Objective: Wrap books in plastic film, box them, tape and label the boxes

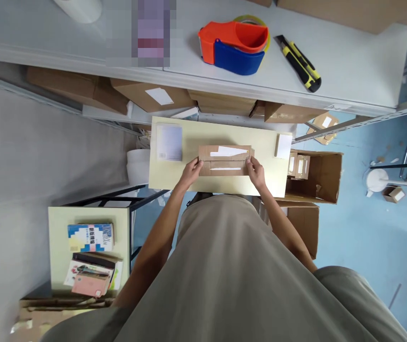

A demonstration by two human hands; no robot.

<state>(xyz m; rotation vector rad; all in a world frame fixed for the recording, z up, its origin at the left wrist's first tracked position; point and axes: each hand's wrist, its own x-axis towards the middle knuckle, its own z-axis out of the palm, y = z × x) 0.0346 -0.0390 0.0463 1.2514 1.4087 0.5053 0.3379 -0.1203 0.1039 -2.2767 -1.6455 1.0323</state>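
A: Hands first. Left hand pinches the left end of the flat cardboard box, fingers curled over its edge; right hand does the same at the right end. Symmetric grip, probably to keep it square.

B: Box position?

A: Lying flat mid-way along the pale table, long side toward the person, white labels facing up. Likely held down so the flaps stay shut.

B: Surroundings?

A: White booklet just left of the box, small white pad to the right. Tape dispenser and utility knife on the grey shelf above, well apart from both hands. Open carton beside the table's right end.
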